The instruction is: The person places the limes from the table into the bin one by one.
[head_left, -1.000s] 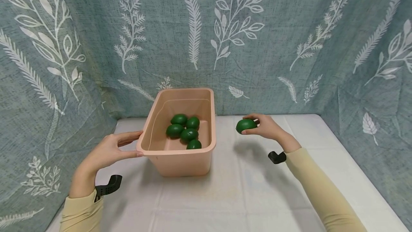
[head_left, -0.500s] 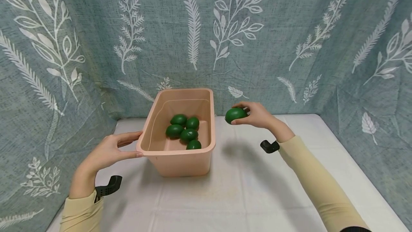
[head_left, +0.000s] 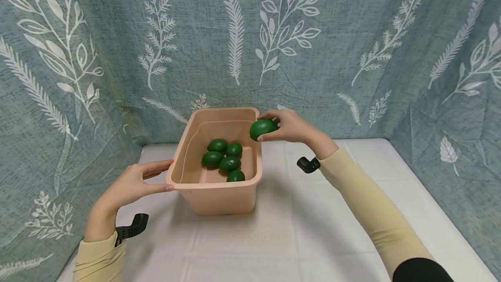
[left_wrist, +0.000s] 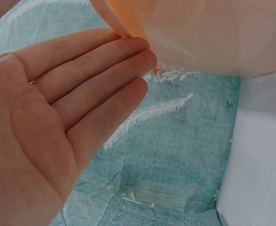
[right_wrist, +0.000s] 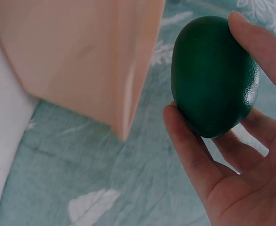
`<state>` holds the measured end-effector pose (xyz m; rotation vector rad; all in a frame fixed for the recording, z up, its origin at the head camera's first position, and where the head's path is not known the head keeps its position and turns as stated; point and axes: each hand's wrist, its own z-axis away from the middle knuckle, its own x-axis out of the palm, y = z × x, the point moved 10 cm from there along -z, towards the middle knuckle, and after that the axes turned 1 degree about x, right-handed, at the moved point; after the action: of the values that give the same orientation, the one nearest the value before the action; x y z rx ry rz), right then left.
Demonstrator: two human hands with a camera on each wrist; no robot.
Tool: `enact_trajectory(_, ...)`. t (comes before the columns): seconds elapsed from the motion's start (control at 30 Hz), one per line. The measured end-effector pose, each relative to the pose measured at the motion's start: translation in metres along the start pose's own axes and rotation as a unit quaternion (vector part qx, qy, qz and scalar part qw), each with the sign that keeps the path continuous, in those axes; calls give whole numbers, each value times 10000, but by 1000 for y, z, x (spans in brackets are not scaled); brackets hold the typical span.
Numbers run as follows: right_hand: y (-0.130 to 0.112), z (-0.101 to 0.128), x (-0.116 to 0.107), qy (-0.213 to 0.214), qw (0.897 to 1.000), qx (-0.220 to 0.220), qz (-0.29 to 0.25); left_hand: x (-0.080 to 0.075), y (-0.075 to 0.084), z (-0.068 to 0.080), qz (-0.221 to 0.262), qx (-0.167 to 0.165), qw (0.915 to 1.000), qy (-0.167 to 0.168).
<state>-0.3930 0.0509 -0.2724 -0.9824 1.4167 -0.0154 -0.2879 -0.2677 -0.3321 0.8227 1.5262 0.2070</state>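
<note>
A peach-coloured plastic bin (head_left: 219, 199) stands left of centre on the white-covered table. Several dark green, egg-shaped avocados (head_left: 229, 165) lie on its floor. My left hand (head_left: 127, 184) touches the bin's near left corner, thumb at the front rim and fingers along the left rim. In the left wrist view, the fingers (left_wrist: 100, 70) are nearly straight, their tips against the bin wall. My right hand (head_left: 291, 126) grips another avocado (head_left: 263, 129) between thumb and fingers, up at the bin's right rim. The right wrist view shows this avocado (right_wrist: 213, 77) whole, smooth and glossy, with the bin wall beside it.
A blue-green cloth (head_left: 203, 34) with white leaf prints hangs behind and on both sides of the table. White tablecloth (head_left: 332, 221) stretches to the right of the bin and in front of it. Each wrist wears a black camera mount (head_left: 135, 226).
My right hand has carried the avocado up and to the left, from over the table to the bin's right rim. The left hand and the bin have stayed put.
</note>
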Motion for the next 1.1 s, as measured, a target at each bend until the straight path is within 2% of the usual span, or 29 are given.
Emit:
enact_trajectory(0.33, -34, -24, 19, -256, 9989, -396, 23, 1, 0, 0, 78, -15, 10000, -36)
enact_trajectory(0.5, -43, -34, 30, -354, 9984, -443, 91, 2, 1, -1, 78, 15, 10000, -44)
enact_trajectory(0.63, -47, -38, 36, -400, 9979, -496, -60, 1, 3, -2, 33, 36, 10000, -27)
enact_trajectory(0.8, -46, -36, 33, -358, 9978, -434, -351, 1, 4, -3, 40, 33, 10000, -37)
enact_trajectory(1.1, -31, -17, 16, -91, 9981, -477, -386, 1, 2, 1, 147, -22, 9999, -86)
